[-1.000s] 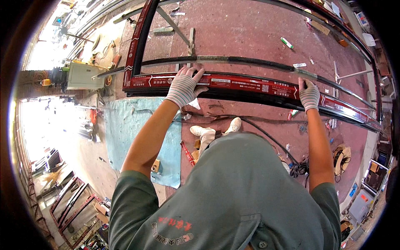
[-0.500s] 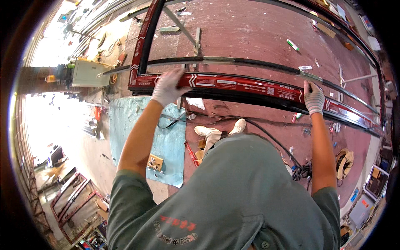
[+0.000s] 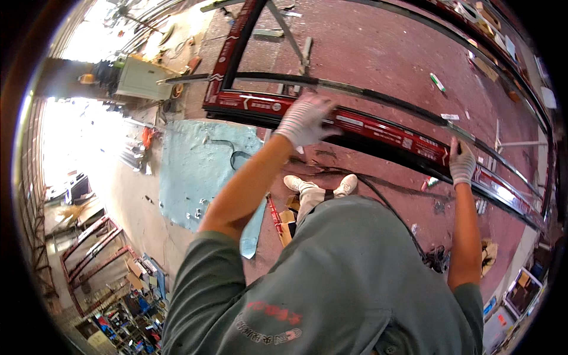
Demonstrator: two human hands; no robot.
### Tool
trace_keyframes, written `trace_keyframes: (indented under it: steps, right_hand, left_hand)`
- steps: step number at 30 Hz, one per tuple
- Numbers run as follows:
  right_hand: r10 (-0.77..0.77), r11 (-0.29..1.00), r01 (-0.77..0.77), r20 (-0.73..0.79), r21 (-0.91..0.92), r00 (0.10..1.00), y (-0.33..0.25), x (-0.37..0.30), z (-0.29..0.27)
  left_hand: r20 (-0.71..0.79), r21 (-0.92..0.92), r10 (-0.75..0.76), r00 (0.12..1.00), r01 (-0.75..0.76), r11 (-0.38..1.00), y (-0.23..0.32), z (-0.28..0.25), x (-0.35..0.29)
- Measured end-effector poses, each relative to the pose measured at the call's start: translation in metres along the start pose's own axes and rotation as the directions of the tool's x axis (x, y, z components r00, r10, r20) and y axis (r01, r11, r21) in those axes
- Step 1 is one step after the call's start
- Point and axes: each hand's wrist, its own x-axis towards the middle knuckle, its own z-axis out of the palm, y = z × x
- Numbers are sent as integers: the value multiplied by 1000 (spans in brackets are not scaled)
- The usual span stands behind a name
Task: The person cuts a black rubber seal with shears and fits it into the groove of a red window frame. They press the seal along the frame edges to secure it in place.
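A large dark frame (image 3: 378, 127) with red protective film on its bars stands in front of me over a red floor. My left hand (image 3: 305, 118), in a white glove, rests flat on the near red bar, fingers spread toward the right. My right hand (image 3: 461, 163), also gloved, grips the same bar further right, fingers curled over its top edge. Below the bar I see my white shoes (image 3: 319, 186) and my grey-green shirt.
A light blue sheet (image 3: 195, 171) lies on the floor to the left, with a black cable (image 3: 378, 195) trailing across the floor. A white cabinet (image 3: 142, 77) stands at the far left. Stacked frames (image 3: 89, 248) and scraps sit at the lower left; boxes at the lower right.
My left hand slid left along the red bar, then back toward the right. My right hand kept its grip. The view tilted, so the frame sits more slanted.
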Motion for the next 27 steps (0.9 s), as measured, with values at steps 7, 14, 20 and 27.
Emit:
trace_keyframes:
  steps: [7,14,20,27]
  right_hand:
    - [-10,1000,8,-74,-25,997,-19,-1,-7]
    - [-2,999,-1,-72,-44,997,-19,-3,-11]
    - [59,998,-59,4,-19,998,-23,-4,-16]
    - [-7,1000,7,-65,-9,998,-18,-2,-11]
  left_hand:
    - [-120,97,-49,992,61,993,-61,6,-30]
    - [-94,89,-5,996,13,996,-5,21,1]
    - [-91,148,-4,996,18,989,2,27,1]
    - [-104,87,-45,994,54,995,18,26,7]
